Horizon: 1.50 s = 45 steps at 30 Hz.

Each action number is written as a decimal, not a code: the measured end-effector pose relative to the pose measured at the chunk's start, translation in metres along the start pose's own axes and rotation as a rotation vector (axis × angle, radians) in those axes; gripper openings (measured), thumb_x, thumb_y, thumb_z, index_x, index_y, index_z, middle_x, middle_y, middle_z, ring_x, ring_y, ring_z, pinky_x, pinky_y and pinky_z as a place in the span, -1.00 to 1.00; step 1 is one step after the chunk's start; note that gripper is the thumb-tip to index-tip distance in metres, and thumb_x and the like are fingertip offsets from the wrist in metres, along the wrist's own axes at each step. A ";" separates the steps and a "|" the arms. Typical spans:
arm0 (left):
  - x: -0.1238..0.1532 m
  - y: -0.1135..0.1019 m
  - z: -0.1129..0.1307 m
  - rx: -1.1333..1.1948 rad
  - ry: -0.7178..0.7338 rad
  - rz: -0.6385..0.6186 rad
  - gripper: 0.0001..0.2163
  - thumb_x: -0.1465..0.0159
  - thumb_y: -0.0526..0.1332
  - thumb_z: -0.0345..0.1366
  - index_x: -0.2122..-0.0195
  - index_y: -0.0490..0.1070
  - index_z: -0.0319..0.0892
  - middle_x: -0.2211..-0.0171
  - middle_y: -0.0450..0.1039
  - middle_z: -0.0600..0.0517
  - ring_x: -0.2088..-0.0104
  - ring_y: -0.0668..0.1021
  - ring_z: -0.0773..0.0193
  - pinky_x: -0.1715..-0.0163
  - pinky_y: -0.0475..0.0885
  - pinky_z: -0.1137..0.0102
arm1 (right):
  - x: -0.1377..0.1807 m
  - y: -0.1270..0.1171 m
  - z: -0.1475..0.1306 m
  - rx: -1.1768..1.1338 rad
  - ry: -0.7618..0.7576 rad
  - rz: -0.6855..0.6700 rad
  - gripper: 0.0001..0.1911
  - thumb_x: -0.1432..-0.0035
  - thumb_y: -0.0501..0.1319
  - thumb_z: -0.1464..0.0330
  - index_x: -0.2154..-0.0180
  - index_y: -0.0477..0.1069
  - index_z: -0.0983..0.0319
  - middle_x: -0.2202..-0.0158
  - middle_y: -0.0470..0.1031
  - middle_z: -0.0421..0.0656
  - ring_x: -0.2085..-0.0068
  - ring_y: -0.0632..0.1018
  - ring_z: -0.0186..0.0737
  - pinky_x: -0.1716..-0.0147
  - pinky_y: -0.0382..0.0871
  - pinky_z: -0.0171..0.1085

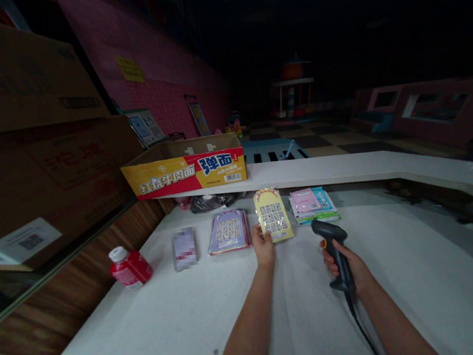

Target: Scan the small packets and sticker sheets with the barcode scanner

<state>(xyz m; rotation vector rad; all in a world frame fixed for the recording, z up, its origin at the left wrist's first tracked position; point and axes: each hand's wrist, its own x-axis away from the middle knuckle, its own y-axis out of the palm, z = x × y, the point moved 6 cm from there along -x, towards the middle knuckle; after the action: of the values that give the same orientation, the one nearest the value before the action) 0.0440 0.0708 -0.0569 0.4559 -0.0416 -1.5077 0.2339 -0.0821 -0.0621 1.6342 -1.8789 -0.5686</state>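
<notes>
My left hand [263, 245] pinches the lower left edge of a yellow sticker packet [273, 214] in a clear wrapper, its face printed with rows of small pictures. In my right hand [349, 267] is a dark barcode scanner [336, 251], gripped by its handle with its head toward the packet; a cable [359, 323] runs down from it. Left of the yellow packet lies a stack of similar packets with a purple one [228, 231] on top. Behind the scanner sits another pile of packets [314, 204], pink and teal on top.
On the white table [184, 314] a red bottle [130, 267] lies tilted at left, near a blurred-out flat item [185, 249]. A noodle carton [184, 169] rests on the raised ledge [325, 170]. Large cardboard boxes [49, 182] are stacked at far left.
</notes>
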 end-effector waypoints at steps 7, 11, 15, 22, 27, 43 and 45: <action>0.015 -0.016 0.037 -0.045 0.030 0.060 -0.77 -0.14 0.21 -0.26 0.17 0.35 -0.18 0.21 0.52 -0.07 0.22 0.59 0.18 0.16 0.49 0.29 | -0.002 -0.008 0.007 -0.067 0.021 -0.011 -0.62 0.01 0.43 0.12 0.27 0.47 0.24 0.60 0.32 -0.30 0.64 0.28 -0.46 0.71 0.17 -0.46; -0.008 -0.067 0.080 -0.151 0.098 0.173 -0.70 -0.12 0.17 -0.35 0.09 0.35 -0.17 0.17 0.53 -0.08 0.20 0.59 0.18 0.16 0.49 0.29 | 0.000 -0.007 0.006 -0.094 0.029 0.018 -0.61 0.05 0.46 0.14 0.29 0.46 0.25 0.60 0.31 -0.29 0.65 0.28 -0.46 0.72 0.15 -0.47; -0.042 -0.116 0.107 -0.495 0.040 0.218 -0.67 -0.10 0.15 -0.43 0.07 0.40 -0.21 0.25 0.56 -0.10 0.29 0.59 0.13 0.26 0.48 0.29 | 0.000 -0.005 0.008 -0.121 0.022 0.050 -0.60 0.09 0.48 0.15 0.30 0.46 0.25 0.62 0.29 -0.30 0.66 0.26 -0.46 0.74 0.14 -0.47; -0.050 -0.132 0.119 -1.203 0.014 0.227 -0.67 -0.10 0.18 -0.46 0.10 0.54 -0.19 0.19 0.55 -0.22 0.10 0.55 -0.09 0.10 0.41 0.14 | 0.004 -0.006 0.006 -0.158 0.028 0.060 -0.64 0.07 0.47 0.18 0.30 0.46 0.24 0.60 0.28 -0.29 0.64 0.27 -0.43 0.72 0.18 -0.45; -0.024 -0.108 0.124 -1.311 0.353 -0.072 -0.63 -0.25 0.07 -0.43 -0.03 0.50 -0.11 -0.07 0.45 -0.16 -0.10 0.44 -0.02 -0.11 0.33 0.08 | 0.007 -0.004 0.004 -0.190 0.017 0.109 -0.63 0.07 0.47 0.20 0.31 0.45 0.27 0.61 0.27 -0.29 0.65 0.25 -0.47 0.73 0.15 -0.48; 0.010 -0.068 0.117 -1.227 0.544 -0.276 -0.70 -0.29 0.16 -0.27 -0.05 0.46 -0.09 -0.13 0.39 -0.16 -0.22 0.34 -0.04 -0.22 0.23 0.00 | 0.003 -0.001 0.003 -0.196 0.012 0.107 -0.64 0.06 0.46 0.19 0.31 0.43 0.24 0.61 0.26 -0.31 0.65 0.23 -0.47 0.72 0.13 -0.48; 0.015 -0.049 0.119 -1.134 0.578 -0.278 -0.71 -0.30 0.12 -0.31 -0.02 0.47 -0.08 -0.07 0.42 -0.16 -0.15 0.39 -0.01 -0.17 0.30 0.05 | 0.003 0.002 0.001 -0.176 -0.003 0.117 -0.63 0.06 0.45 0.17 0.30 0.43 0.24 0.60 0.27 -0.31 0.65 0.25 -0.46 0.72 0.14 -0.47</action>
<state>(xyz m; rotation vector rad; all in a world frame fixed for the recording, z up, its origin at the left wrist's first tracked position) -0.0374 0.0252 0.0333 -0.0560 1.3039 -1.3646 0.2317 -0.0853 -0.0611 1.4014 -1.8564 -0.6671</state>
